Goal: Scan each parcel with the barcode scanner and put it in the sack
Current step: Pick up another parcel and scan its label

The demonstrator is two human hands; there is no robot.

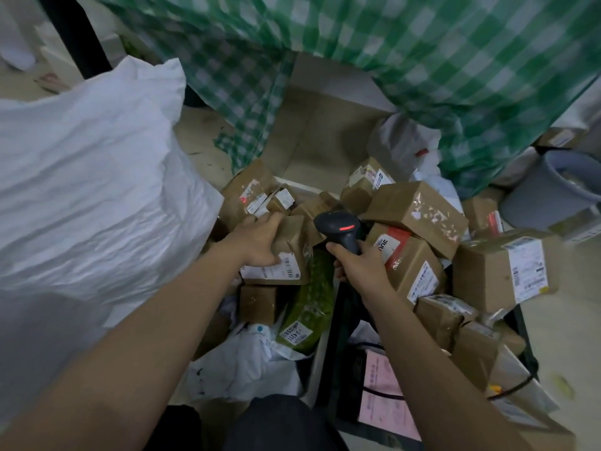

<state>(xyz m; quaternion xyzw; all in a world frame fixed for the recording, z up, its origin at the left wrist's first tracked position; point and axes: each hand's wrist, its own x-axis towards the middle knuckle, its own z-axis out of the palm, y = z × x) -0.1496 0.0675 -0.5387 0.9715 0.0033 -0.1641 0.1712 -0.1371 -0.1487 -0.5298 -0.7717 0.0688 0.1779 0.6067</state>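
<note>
We see the left hand [258, 242] on a small brown cardboard parcel [287, 252] at the top of the heap, fingers curled over its far edge, thumb side on its near face: grasping it. The parcel is a kraft box with clear tape, edges a bit crumpled, and a white shipping label with barcode on the near face, partly under the hand. It sits on other boxes, just right of the sack.

The right hand [359, 265] is clenched round the handle of the barcode scanner [338, 227]. The scanner is black, pistol-shaped, with a red light strip glowing on top of its head. The head points away from us, just right of the held parcel, not touching it as far as we can tell.

The sack [91, 177] is white woven plastic, bulging and creased, filling the left side of the view. Its mouth is not visible.

The pile: more brown boxes to the right, among them a box with a red-and-white label [401, 255] touching the right hand's side, and a bigger one with torn label remains [419, 213] above it. A green bubble mailer [309, 307] with a white label lies below the held parcel, and white poly bags [247, 362] lie nearer us. Pink forms [383, 398] sit at lower right.

A green-checked cloth [422, 60] hangs over the back. A grey bucket [559, 190] stands at far right on the floor.
</note>
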